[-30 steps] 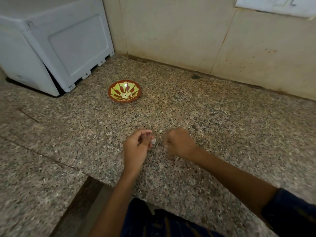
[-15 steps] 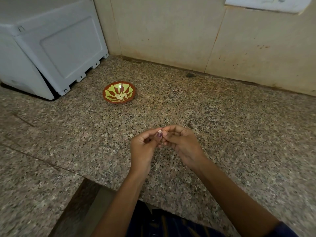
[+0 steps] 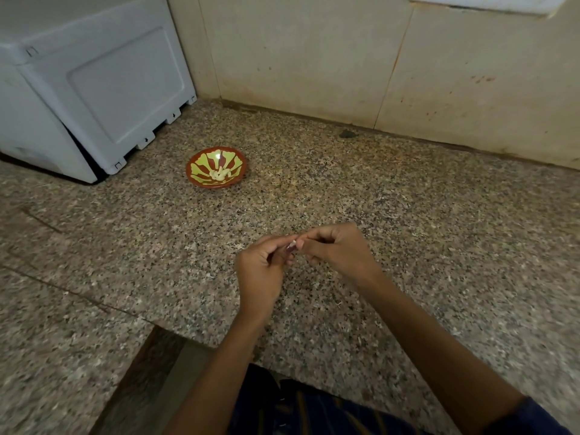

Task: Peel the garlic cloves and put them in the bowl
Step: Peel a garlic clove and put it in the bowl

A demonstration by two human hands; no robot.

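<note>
The small white garlic clove with purplish skin (image 3: 291, 246) is sitting between both hands, in front of the round red-and-yellow patterned bowl (image 3: 216, 167) and well apart from it. The left hand (image 3: 262, 271) is pinching the clove with curled fingers. The right hand (image 3: 337, 251) is pinching at its tip, probably pulling the skin. The bowl is already holding some pale peeled cloves (image 3: 221, 174).

The clove is tiny and likely slippery, so a hard tug could be popping it out of the fingers. It could be landing on the speckled brown stone surface (image 3: 408, 230) near the bowl, where it would be hard to spot. Bits of skin might be staying stuck, too.
</note>
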